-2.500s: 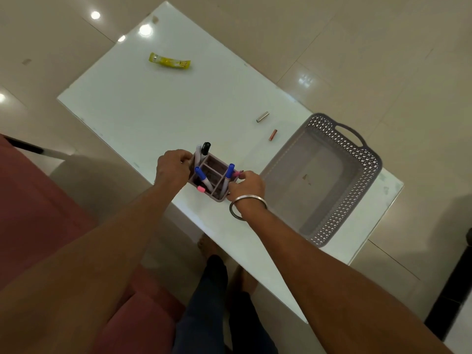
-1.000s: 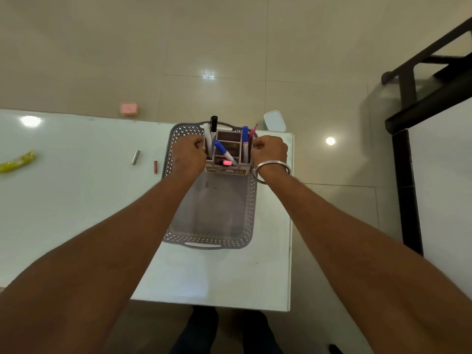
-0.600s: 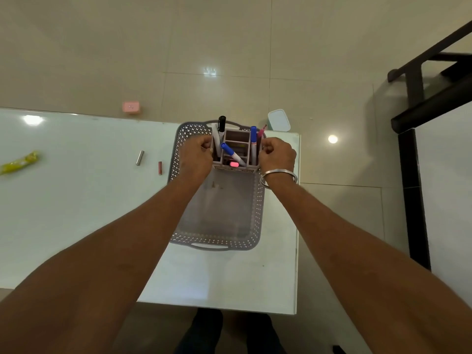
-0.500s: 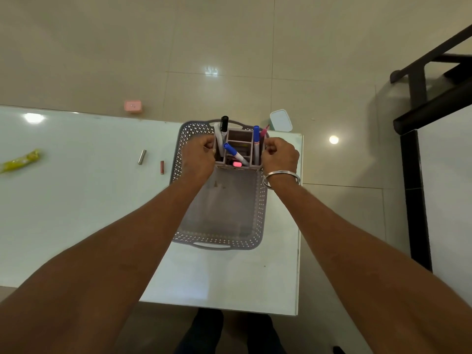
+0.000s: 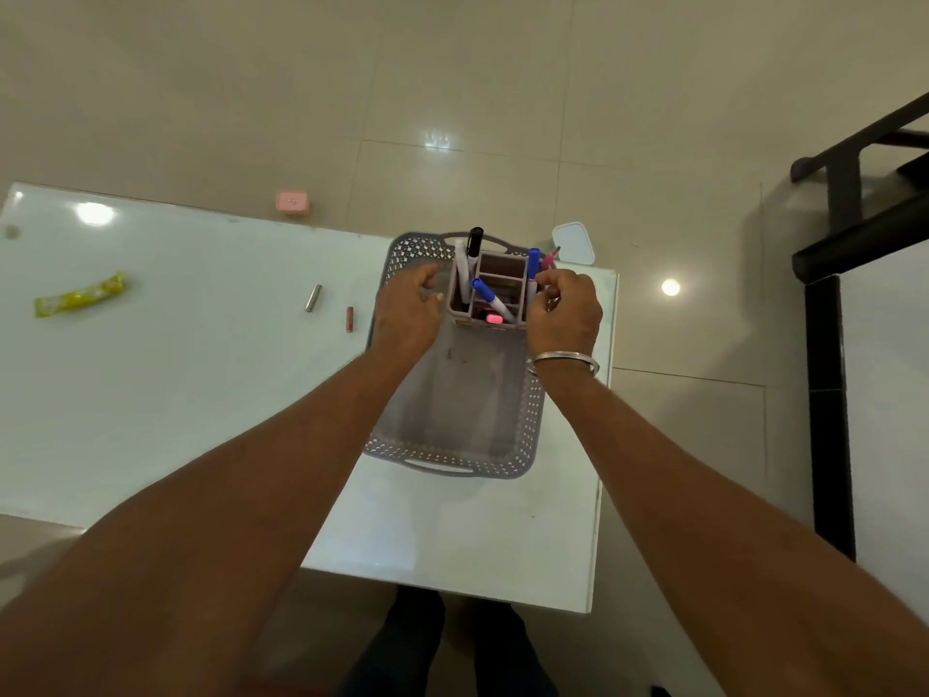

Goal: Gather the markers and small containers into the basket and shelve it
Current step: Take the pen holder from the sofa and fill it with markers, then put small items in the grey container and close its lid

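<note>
A grey perforated basket (image 5: 447,465) lies on the white table (image 5: 176,394) near its right end. At the basket's far end stands a mauve marker organizer (image 5: 495,274) with several compartments, holding black, blue and pink markers. My left hand (image 5: 407,314) hovers just left of the organizer with relaxed, slightly spread fingers, and a small gap shows between them and its wall. My right hand (image 5: 565,309), with a metal bangle on the wrist, has its thumb and curled fingers against the organizer's right wall.
On the table left of the basket lie a small silver tube (image 5: 312,298), a reddish tube (image 5: 350,318) and a yellow packet (image 5: 78,296). A pink box (image 5: 291,201) and a white-lidded container (image 5: 573,243) sit beyond the table edge. A black frame (image 5: 824,344) stands at right.
Both hands carried the organizer from the table into the basket and set it at the far end. My left hand has now let go and drawn slightly left.
</note>
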